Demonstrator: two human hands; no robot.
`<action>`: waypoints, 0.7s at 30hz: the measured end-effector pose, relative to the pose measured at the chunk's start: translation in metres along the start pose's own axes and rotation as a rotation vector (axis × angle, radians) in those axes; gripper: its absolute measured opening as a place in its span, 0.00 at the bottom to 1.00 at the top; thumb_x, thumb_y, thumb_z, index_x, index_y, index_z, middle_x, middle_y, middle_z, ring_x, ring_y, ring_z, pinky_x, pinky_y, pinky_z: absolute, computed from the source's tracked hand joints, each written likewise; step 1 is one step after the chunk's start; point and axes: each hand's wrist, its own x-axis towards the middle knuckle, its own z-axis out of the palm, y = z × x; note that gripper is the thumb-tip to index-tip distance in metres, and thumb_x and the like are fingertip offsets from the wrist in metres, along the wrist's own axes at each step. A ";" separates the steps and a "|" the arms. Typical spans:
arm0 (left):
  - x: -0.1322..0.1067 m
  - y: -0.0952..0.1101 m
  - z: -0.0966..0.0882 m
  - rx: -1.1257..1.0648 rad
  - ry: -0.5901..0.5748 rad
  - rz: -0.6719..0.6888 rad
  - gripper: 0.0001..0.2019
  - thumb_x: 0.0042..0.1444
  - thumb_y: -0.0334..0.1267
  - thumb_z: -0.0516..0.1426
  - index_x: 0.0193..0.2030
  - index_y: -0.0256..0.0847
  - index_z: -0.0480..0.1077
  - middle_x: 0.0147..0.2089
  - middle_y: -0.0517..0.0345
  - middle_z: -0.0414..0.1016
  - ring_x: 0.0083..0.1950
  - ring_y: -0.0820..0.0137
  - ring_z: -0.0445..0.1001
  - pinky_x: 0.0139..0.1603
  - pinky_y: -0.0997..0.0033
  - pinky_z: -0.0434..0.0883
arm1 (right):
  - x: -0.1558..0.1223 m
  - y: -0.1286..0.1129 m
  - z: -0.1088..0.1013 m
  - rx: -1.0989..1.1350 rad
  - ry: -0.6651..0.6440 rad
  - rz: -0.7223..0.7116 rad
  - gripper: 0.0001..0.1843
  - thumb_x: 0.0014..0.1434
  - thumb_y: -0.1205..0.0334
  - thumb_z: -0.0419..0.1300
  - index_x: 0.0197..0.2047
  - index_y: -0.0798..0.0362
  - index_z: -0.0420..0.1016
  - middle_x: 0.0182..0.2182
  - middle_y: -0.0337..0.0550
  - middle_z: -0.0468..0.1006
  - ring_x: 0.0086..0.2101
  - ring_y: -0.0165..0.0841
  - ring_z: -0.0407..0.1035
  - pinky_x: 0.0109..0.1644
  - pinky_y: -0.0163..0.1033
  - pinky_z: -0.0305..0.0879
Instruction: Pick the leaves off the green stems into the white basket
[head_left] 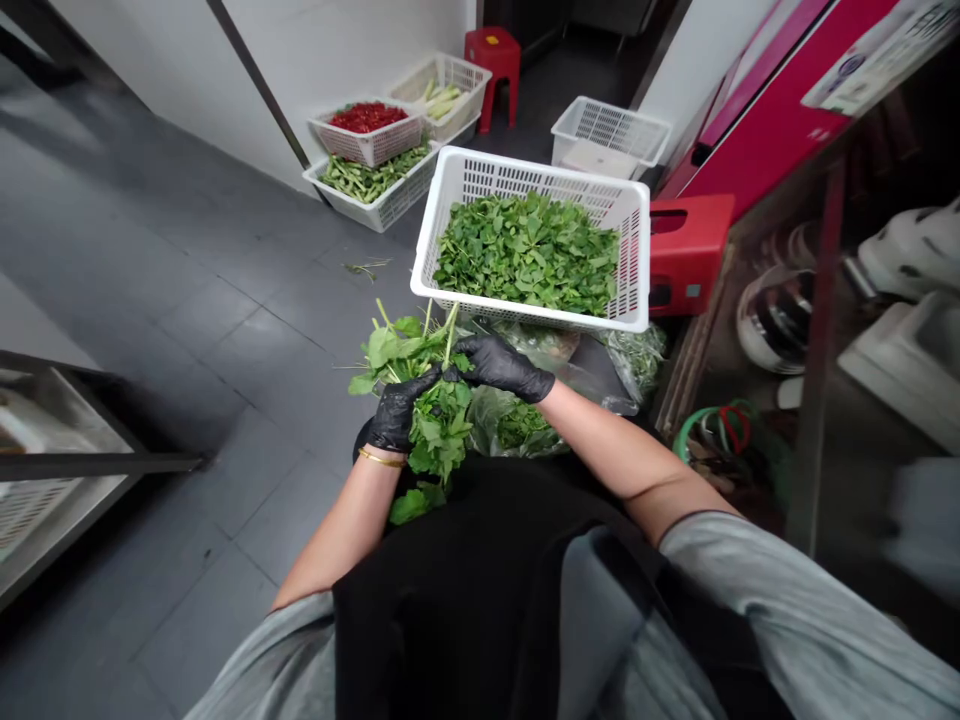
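Both my hands wear black gloves. My left hand (397, 412) is closed around a bunch of leafy green stems (431, 410) held over my lap. My right hand (501, 365) pinches the same bunch near its upper stems, fingers curled. Just beyond the hands stands a white slotted basket (634, 262) filled with picked green leaves (529, 252). A clear plastic bag of more greens (517, 420) lies under my right forearm.
Against the far wall sit white baskets of red chillies (369, 118), green beans (367, 180) and pale stalks (442, 97). An empty white basket (609, 130) and two red stools (686, 250) stand near a red cabinet. Grey tiled floor spreads left; a metal rack (67, 465) is at left.
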 end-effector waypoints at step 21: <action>-0.024 0.010 0.020 -0.206 0.083 -0.001 0.13 0.36 0.28 0.74 0.27 0.43 0.78 0.30 0.58 0.83 0.51 0.53 0.84 0.55 0.56 0.82 | -0.032 -0.010 0.032 0.507 0.290 0.277 0.28 0.45 0.37 0.76 0.23 0.52 0.71 0.20 0.33 0.69 0.26 0.29 0.64 0.32 0.37 0.65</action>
